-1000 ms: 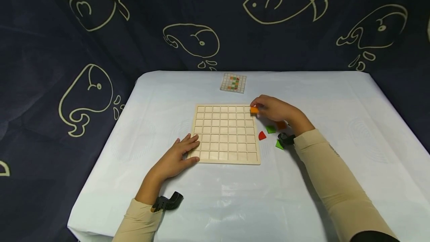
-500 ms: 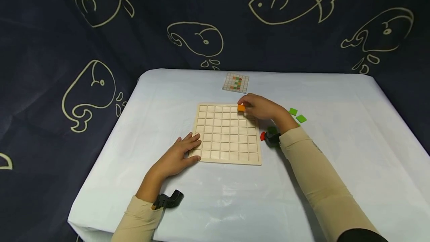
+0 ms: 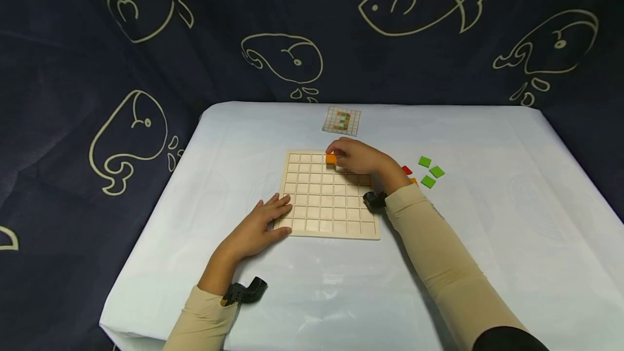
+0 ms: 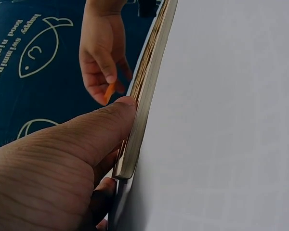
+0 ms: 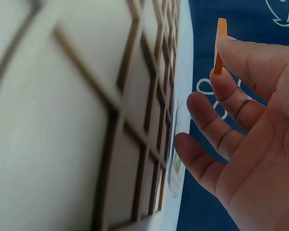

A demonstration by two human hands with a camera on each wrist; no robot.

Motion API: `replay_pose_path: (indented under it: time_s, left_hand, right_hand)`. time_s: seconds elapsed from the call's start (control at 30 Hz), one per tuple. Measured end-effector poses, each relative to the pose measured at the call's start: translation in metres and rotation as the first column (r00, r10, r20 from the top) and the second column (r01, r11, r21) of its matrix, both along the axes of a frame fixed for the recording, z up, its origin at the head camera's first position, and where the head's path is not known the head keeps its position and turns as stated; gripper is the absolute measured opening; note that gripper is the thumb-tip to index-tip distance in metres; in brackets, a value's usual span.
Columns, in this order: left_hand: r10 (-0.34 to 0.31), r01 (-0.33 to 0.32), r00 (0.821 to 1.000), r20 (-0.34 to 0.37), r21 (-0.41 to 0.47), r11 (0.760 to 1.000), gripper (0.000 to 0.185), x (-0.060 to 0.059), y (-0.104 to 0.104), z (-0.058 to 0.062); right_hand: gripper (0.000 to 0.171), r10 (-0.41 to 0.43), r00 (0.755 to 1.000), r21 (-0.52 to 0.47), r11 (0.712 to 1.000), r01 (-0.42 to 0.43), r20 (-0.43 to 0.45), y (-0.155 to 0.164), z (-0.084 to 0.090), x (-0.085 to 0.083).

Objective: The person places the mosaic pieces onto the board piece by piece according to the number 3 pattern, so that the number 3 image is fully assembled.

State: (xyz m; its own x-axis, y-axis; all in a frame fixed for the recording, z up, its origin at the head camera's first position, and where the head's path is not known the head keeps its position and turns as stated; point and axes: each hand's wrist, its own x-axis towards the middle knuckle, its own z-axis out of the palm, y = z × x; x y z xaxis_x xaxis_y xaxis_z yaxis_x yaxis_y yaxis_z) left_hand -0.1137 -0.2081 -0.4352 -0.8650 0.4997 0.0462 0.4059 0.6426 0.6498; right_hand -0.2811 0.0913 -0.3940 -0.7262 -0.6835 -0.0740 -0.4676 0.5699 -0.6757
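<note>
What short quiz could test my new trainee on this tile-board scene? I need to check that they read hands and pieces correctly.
1. True or false: the right hand pinches an orange tile.
2. Where does the left hand rest?
3. How many green tiles lie on the table? A two, B three, C five.

Key: 1 true. 2 on the near left corner of the wooden grid board. 3 B.

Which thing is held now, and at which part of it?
The right hand pinches an orange tile by its edge, above the grid board. The left hand only rests on the board's corner.
</note>
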Motion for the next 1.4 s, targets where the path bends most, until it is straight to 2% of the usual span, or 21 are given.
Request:
replay_pose_path:
  time_s: [0.53, 0.87, 1.4]
  left_hand:
    - [0.004, -0.004, 1.0, 0.003, -0.006, 1.0, 0.059, -0.001, 0.0, -0.001]
    - [0.006, -0.006, 1.0, -0.004, -0.016, 1.0, 0.06, -0.001, 0.0, -0.002]
    - [0.001, -0.001, 1.0, 0.001, -0.001, 1.0, 0.059, 0.0, 0.0, 0.0]
  right_hand:
    - [0.031, 0.01, 1.0, -0.015, 1.0, -0.01, 0.014, -0.03, -0.002, 0.001]
    - [0.029, -0.02, 1.0, 0.07, 0.997, 0.018, 0.017, -0.041, -0.008, 0.005]
    - [0.027, -0.009, 1.0, 0.094, 0.996, 0.011, -0.028, -0.044, -0.011, 0.004]
